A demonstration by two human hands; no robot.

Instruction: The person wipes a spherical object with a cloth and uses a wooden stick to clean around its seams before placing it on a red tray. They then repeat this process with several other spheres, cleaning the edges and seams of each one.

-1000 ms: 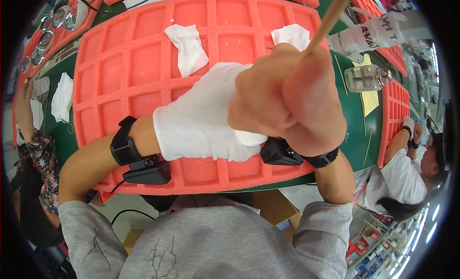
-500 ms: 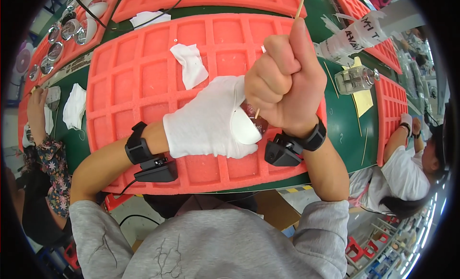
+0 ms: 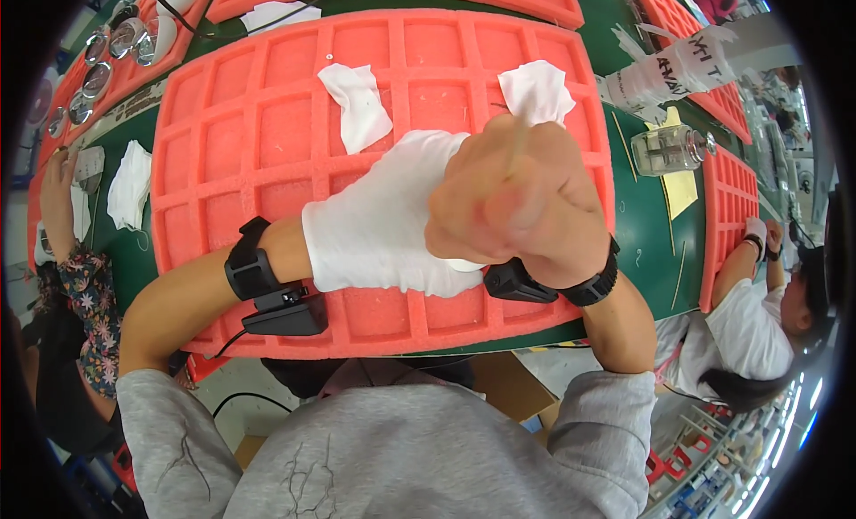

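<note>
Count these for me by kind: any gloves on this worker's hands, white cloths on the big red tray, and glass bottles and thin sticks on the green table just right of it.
White glove, on the left hand: 1
White cloths: 2
Glass bottle: 1
Thin sticks: 3
Total: 7

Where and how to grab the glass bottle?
Probably put the grip around the bottle at its wide body, coming from the left: in this view the narrower neck points right, leaving the broad end facing the tray.

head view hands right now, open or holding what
Left hand: holding a white piece, mostly hidden.
Right hand: closed on a thin stick, blurred.
</note>
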